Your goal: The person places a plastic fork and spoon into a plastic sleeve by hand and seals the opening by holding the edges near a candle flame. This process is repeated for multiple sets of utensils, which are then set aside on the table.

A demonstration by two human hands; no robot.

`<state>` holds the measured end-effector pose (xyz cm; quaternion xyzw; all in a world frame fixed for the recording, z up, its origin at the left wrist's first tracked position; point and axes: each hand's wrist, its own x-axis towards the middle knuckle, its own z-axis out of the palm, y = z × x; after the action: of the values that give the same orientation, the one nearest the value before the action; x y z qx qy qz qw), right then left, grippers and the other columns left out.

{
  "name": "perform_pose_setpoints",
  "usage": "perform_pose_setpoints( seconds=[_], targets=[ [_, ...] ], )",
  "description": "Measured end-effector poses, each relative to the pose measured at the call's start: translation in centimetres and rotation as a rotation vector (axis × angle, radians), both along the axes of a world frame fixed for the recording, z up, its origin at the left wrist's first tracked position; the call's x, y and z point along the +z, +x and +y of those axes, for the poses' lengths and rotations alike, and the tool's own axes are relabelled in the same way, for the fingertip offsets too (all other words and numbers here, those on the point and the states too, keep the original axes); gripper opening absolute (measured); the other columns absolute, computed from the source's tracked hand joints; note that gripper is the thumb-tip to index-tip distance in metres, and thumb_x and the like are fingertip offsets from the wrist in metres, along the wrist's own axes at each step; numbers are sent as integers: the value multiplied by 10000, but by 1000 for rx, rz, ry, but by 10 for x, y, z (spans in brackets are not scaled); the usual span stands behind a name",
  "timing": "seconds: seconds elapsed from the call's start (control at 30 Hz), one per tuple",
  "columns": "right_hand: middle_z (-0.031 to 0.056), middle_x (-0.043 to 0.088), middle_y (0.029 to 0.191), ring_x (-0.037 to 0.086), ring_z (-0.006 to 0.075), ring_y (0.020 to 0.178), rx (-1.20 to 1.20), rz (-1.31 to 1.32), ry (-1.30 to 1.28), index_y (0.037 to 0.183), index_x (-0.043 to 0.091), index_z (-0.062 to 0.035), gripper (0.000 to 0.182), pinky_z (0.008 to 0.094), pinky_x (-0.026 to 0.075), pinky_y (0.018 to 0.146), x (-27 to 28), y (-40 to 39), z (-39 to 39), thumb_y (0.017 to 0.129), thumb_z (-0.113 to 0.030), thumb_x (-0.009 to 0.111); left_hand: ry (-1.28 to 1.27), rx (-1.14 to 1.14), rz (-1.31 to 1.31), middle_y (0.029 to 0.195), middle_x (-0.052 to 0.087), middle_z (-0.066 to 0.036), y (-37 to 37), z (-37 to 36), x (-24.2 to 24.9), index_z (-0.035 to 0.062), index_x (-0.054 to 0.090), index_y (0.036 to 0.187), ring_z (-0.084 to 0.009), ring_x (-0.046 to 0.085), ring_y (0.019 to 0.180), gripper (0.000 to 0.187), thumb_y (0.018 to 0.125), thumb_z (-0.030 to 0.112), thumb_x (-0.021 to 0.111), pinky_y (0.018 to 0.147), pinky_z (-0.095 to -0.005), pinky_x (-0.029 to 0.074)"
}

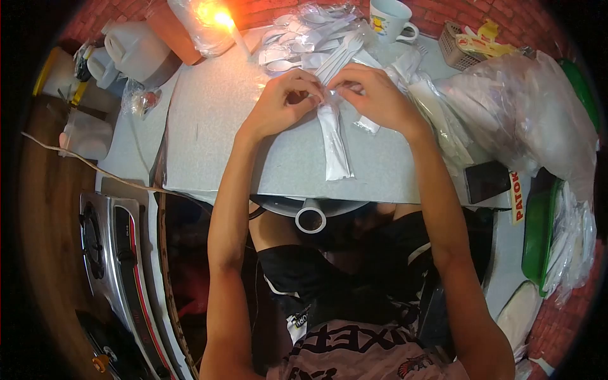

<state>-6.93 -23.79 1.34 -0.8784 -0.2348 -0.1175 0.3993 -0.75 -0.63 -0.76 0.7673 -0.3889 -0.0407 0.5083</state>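
Over the pale board, my left hand (286, 101) pinches the top end of a clear plastic sleeve (334, 142) with a white item in it. The sleeve's lower end points toward me. My right hand (373, 95) has its fingertips closed on the same top end, close to my left fingertips. White plastic forks (342, 58) lie just beyond my fingers. Behind them is a pile of wrapped white spoons (304, 35). A lit candle (235, 31) stands to the left of the pile.
A mug (387, 22) and a small basket (457, 47) stand at the back right. Plastic bags (513, 107), a dark phone (487, 182) and a green tray (540, 234) are on the right. Jugs (136, 57) and a gas stove (117, 247) are on the left.
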Motion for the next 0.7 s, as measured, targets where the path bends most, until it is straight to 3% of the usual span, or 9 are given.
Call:
perform_pose_setpoints(
  seconds=[0.17, 0.3, 0.37, 0.5, 0.57, 0.7],
  targets=[
    [122, 715, 1019, 683, 162, 884, -19, 232, 350, 1173, 690, -22, 314, 318, 556, 791, 13, -28, 5, 873, -95, 745, 48, -10, -54, 1049, 679, -45, -5, 0, 8, 46, 771, 906, -151, 631, 823, 84, 837, 87, 745, 722, -286, 508],
    [86, 716, 959, 679, 146, 821, -194, 165, 310, 1218, 669, -30, 401, 282, 551, 754, -5, -42, 25, 849, -130, 792, 25, -21, -20, 1114, 673, -28, -1, 1, 2, 33, 765, 910, -128, 631, 913, 53, 873, 62, 741, 759, -262, 490],
    [77, 726, 941, 678, 138, 805, -369, 176, 313, 1136, 702, -22, 320, 287, 542, 735, -10, -41, 35, 861, -154, 797, 0, -28, -30, 1092, 682, -38, 2, 2, -1, 28, 771, 902, -147, 640, 924, 58, 868, 65, 741, 783, -273, 504],
    [71, 728, 934, 683, 160, 800, -331, 209, 311, 1043, 737, -42, 210, 307, 534, 726, 4, -47, 45, 871, -152, 783, 14, 6, -37, 1053, 690, -52, 0, 1, 1, 26, 773, 895, -161, 649, 926, 72, 860, 87, 755, 805, -285, 514],
    [73, 705, 916, 676, 213, 801, -303, -23, 129, 952, 752, -68, 104, 337, 530, 715, 6, -48, 46, 868, -126, 768, 33, 7, -60, 1025, 692, -48, -1, 1, 2, 28, 771, 906, -160, 649, 915, 91, 849, 98, 762, 791, -285, 512],
    [60, 668, 920, 655, 252, 848, -209, -291, -68, 931, 740, -85, 98, 361, 527, 728, -1, -53, 38, 840, -106, 772, 34, 5, -107, 1008, 686, -34, -2, 0, 2, 47, 775, 918, -147, 627, 861, 104, 834, 108, 769, 749, -286, 498]
  ],
)
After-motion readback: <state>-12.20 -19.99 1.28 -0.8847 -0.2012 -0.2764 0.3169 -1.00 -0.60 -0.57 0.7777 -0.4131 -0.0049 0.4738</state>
